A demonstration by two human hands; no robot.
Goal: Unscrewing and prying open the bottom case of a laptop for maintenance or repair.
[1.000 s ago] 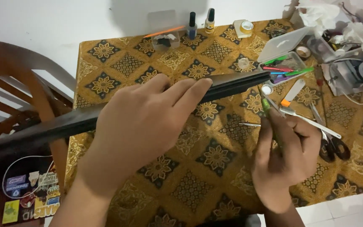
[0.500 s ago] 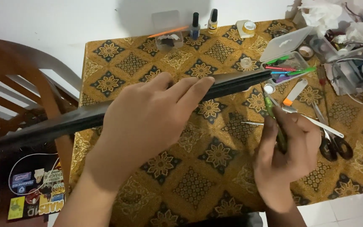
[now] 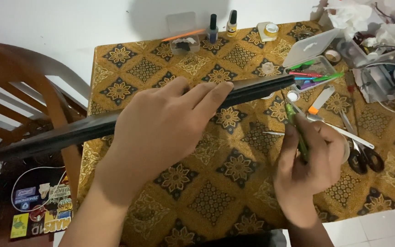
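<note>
My left hand [image 3: 161, 132] grips a long black bar [image 3: 261, 89] near its middle, holding it slanted above a table with a brown and gold patterned cloth [image 3: 234, 169]. The bar's left end reaches past the table edge towards a wooden chair. My right hand [image 3: 312, 160] is closed around a thin green tool [image 3: 293, 119], whose tip points up at the bar's right end. A small white round cap [image 3: 292, 96] sits just beside that tip.
A clear plastic case with coloured tools [image 3: 312, 73] lies open at the right. Scissors [image 3: 362, 151], an orange-tipped utility knife [image 3: 321, 100], small bottles [image 3: 213, 27], a tape roll [image 3: 270, 30] and crumpled tissue [image 3: 366, 23] crowd the far right. A wooden chair [image 3: 24, 91] stands left.
The view has shifted slightly; the bar and both hands keep nearly the same pose, with the green tool's tip staying near the bar's right end.
</note>
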